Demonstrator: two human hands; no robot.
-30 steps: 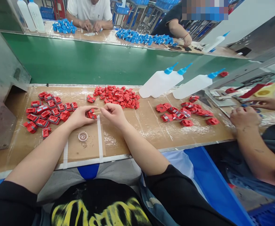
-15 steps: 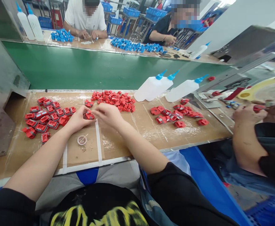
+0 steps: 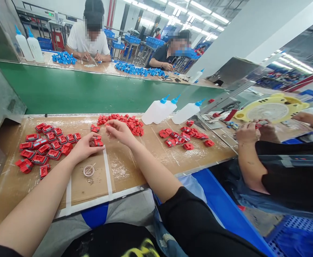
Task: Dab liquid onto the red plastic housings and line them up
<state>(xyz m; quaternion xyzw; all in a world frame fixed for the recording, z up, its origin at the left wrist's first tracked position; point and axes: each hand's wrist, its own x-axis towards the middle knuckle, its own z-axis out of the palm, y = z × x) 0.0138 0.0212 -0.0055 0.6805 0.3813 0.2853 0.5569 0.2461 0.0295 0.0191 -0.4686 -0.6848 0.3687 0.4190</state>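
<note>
The left hand (image 3: 82,148) pinches one red clip (image 3: 98,142); the right hand (image 3: 120,130) hovers loosely curled beside it, three glue bottles (image 3: 160,110) behind.

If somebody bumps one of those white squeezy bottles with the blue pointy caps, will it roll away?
Probably a little. The white plastic squeeze bottles with blue nozzle caps lie on their sides on the brown cardboard-covered bench, and their rounded bodies suggest they would roll. Two lie side by side, apparently touching, so they might block each other. Being plastic, they likely dent rather than break.

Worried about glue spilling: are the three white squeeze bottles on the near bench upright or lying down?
Lying down. The three bottles rest on their sides on the bench, blue nozzles pointing up-right. No spill visible.
</note>
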